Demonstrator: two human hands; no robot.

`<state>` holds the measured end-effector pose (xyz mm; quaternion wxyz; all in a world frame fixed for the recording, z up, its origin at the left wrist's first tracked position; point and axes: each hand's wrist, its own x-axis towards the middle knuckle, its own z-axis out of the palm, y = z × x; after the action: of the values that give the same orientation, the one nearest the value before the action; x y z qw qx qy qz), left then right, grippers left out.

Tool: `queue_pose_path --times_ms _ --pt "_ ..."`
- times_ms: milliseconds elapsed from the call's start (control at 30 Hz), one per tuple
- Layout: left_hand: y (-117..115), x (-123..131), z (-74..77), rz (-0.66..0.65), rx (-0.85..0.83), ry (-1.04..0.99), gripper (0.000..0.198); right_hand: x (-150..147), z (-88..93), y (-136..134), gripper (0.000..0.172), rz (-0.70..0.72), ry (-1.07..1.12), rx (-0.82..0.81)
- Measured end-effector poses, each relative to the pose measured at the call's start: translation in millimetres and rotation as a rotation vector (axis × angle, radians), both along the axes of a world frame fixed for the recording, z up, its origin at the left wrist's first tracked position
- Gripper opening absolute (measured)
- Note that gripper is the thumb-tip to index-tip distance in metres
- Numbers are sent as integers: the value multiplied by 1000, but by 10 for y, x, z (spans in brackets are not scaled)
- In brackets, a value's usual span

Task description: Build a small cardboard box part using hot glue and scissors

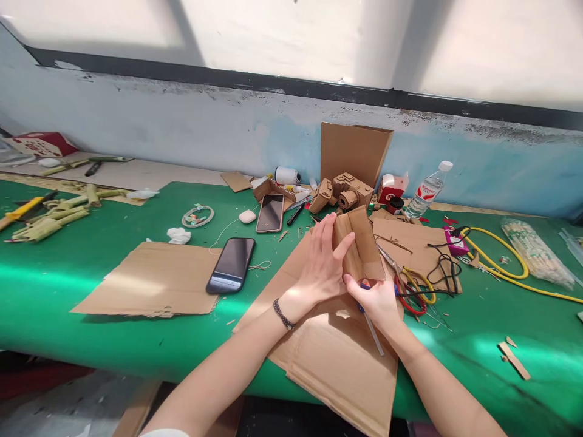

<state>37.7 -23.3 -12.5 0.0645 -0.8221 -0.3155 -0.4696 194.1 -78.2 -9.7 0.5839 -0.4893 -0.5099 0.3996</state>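
Note:
A folded cardboard piece [363,240], with an open channel-like inside, is held up in front of me between both hands. My left hand [324,258] lies along its left side, fingers extended and thumb over its face. The lower edge is gripped by my right hand [374,298], thumb in front, other fingers mostly hidden. Below them a translucent stick [373,335] juts from a mostly covered blue tool, perhaps a glue gun. Large cardboard sheets [344,361] lie under my hands. Red-handled scissors [412,301] rest beside my right hand.
Behind the hands stands a cardboard camera model [352,191]. Two phones, a black one [231,265] and another [270,213], lie to the left. On the right are a water bottle [429,189], a yellow cable [501,273] and a bag of sticks [537,252].

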Motion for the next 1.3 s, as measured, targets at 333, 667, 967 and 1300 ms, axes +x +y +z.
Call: queue_pose_path --times_ms 333,667,967,1300 --pt "7 -55 -28 31 -39 40 132 -42 13 -7 82 64 -24 -23" --pt "-10 -272 156 -102 -206 98 144 113 166 24 85 113 37 2" --pt "82 -496 237 -125 -729 -389 120 275 209 4 106 133 57 93" --pt "47 -644 508 -291 -1179 -416 94 320 252 -65 103 248 -7 77"
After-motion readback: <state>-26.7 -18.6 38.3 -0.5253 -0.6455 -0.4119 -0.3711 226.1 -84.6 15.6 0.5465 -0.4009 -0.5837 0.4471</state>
